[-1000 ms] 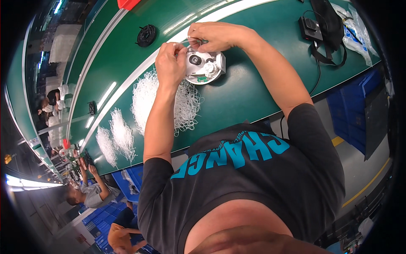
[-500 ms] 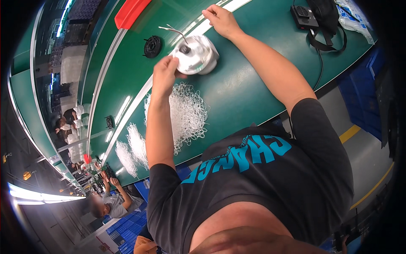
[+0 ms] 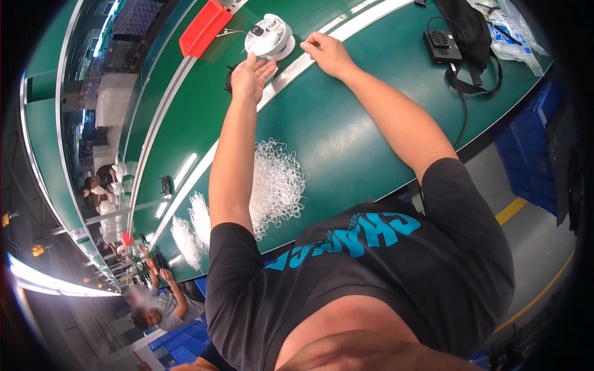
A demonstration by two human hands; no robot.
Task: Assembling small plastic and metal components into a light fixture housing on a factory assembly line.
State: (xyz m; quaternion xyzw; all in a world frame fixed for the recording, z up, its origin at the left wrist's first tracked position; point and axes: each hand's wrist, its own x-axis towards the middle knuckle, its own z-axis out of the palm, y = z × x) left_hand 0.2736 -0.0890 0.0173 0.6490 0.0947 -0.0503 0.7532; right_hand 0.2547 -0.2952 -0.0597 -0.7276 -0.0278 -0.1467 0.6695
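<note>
Your left hand (image 3: 250, 77) open, fingertips touching round white device (image 3: 269, 36) on far green belt beyond pale strip; black ring (image 3: 230, 77) under palm. Right hand (image 3: 328, 52) loosely curled on surface (image 3: 346, 130), holding nothing. Risk: stretched reach shoves device askew, snags its thin wire (image 3: 234, 31).

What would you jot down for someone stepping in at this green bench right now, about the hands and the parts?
Left hand: open, reaching forward, fingertips at the round white plastic device and over a small black round part; holds nothing.
Right hand: loosely curled, resting empty on the pale strip of the green bench.
The white device sits beyond the strip, beside a red rectangular block, thin wires sticking out.
A pile of white wire-like pieces lies near the body.
Done: the device is set down on the far side. Left: cannot tell.
</note>
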